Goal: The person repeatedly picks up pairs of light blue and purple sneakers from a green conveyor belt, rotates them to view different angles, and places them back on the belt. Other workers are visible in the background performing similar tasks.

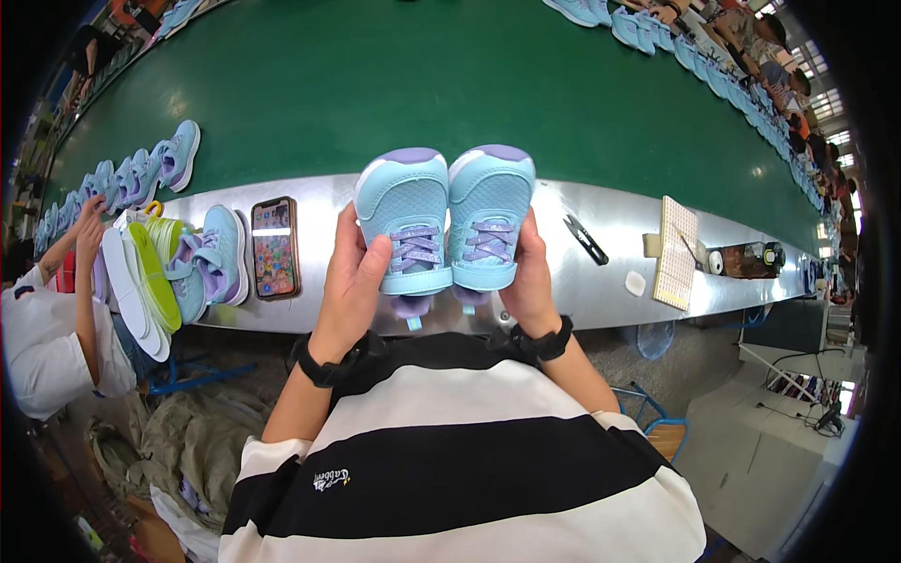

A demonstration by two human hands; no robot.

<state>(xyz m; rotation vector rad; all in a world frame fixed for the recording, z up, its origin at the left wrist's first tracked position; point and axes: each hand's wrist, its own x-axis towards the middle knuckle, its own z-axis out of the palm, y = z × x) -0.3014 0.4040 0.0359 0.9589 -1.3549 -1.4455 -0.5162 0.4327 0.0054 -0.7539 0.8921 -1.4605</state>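
Two light-blue children's sneakers with lilac toes and glittery purple laces are held up side by side over the metal table edge, toes pointing away from me. My left hand [353, 271] grips the left sneaker [404, 220] by its outer side, thumb lying near the laces. Around the outer side of the right sneaker [490, 216] my right hand [530, 278] is closed, its fingers mostly hidden beneath. The two shoes nearly touch along their inner sides. Purple heel linings with small shiny pull tabs show at the near ends. Black bands circle both my wrists.
Left of me lie a phone [274, 249], another pair of blue sneakers [221, 253] and stacked white and lime insoles [131, 281]. Thread snips [587, 239], a pale card [677, 253] and a bottle [748, 260] lie right. Beyond spreads a green surface [375, 84] edged with shoe rows; co-workers sit alongside.
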